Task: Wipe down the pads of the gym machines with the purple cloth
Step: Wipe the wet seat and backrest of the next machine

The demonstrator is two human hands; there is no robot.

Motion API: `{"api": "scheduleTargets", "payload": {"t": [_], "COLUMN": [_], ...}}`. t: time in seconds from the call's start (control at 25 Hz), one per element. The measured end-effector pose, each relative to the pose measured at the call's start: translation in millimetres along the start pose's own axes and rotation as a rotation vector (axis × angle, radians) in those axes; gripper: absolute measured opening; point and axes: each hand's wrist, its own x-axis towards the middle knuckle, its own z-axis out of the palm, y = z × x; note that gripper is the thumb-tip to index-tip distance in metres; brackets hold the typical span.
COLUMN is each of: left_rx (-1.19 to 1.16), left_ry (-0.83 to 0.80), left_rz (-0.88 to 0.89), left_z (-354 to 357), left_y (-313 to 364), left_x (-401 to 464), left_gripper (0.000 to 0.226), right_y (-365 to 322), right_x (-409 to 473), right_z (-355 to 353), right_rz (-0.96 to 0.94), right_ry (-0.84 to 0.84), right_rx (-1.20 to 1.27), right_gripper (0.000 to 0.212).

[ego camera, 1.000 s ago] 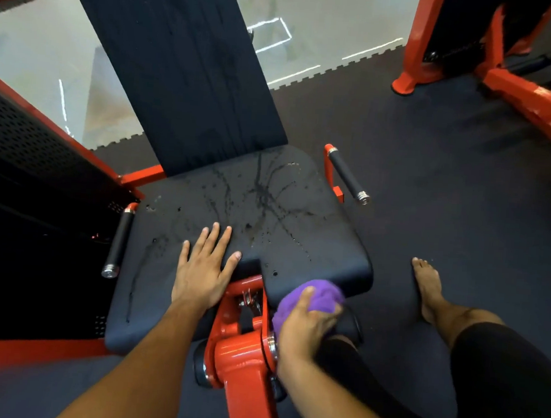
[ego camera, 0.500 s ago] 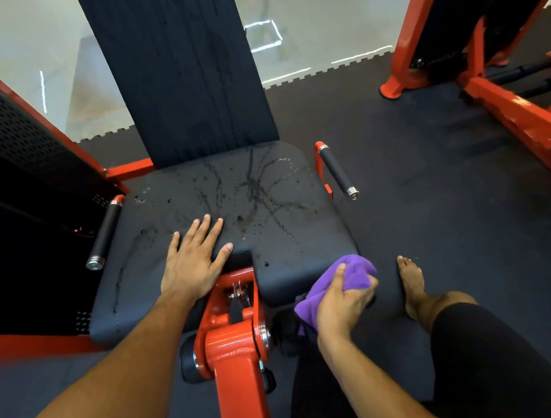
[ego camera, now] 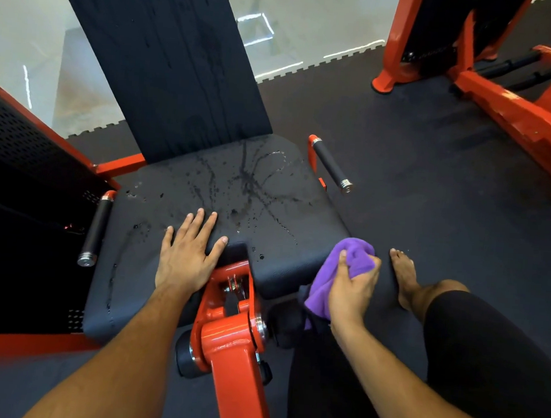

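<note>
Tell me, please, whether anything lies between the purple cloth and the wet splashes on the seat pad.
Nothing visible does. The right hand holds the purple cloth at the front right corner of the seat pad, and bare pad runs from there to the splashes. The left hand rests flat farther left, off that path.

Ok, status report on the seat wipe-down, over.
Left hand flat on seat pad, open. Right hand grips purple cloth at pad's front right corner. Wet streaks on pad unwiped. Nothing blocking.
</note>
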Motion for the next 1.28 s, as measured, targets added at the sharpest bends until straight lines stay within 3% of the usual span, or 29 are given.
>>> {"api": "scheduleTargets", "payload": {"t": [0.12, 0.2, 0.32, 0.48, 0.6, 0.68, 0.8, 0.88, 1.0, 1.08, 1.28], "left_rx": [0.008, 0.001, -0.018, -0.235, -0.188, -0.060, -0.014, -0.016, -0.022, -0.031, -0.026], "left_ry": [-0.001, 0.003, -0.018, -0.043, 0.042, 0.050, 0.126, 0.175, 0.235, 0.238, 0.222], "left_rz": [0.000, 0.007, -0.008, -0.015, -0.142, -0.270, -0.332, -0.327, -0.336, -0.331, -0.340], "left_z": [0.5, -0.1, -0.5, -16.0, -29.9, -26.0, -14.6, -12.7, -1.7, 2.3, 2.0], "left_y": [0.6, 1.0, -0.8, -0.6, -32.4, -54.5, -63.0, -60.6, -65.1, -66.9, -66.0], "left_x": [0.7, 1.0, -1.8, -6.5, -30.1, -52.3, -65.0, -60.6, -60.3, -61.6, -61.9], "left_gripper": [0.074, 0.073, 0.071, 0.080, 0.083, 0.084, 0.075, 0.068, 0.063, 0.062, 0.064], "right_y": [2.0, 18.3, 27.4, -16.2, -76.2, -102.7, -105.8, -98.9, -95.1, -95.6, -115.0], "right_x": [-17.8, -57.7, -85.5, -53.9, -30.5, -17.0, -18.9, -23.3, -28.4, -32.0, -33.0], "right_z": [9.0, 25.0, 26.5, -11.3, -19.9, 7.1, 68.3, 99.1, 118.5, 115.5, 107.1], "right_rz": [0.037, -0.061, -0.115, -0.293, -0.723, -1.111, -1.526, -1.755, -1.769, -1.775, -1.609], "right_ry": [-0.029, -0.259, -0.654, -0.775, -0.766, -0.813, -1.028, -0.975, -0.964, -1.065, -1.632], "right_rx": [-0.019, -0.218, -0.358, -0.307, -0.398, -0.632, -1.114, -1.385, -1.556, -1.574, -1.575], "right_gripper": [0.034, 0.042, 0.034, 0.017, 0.019, 0.024, 0.039, 0.044, 0.044, 0.038, 0.025]}}
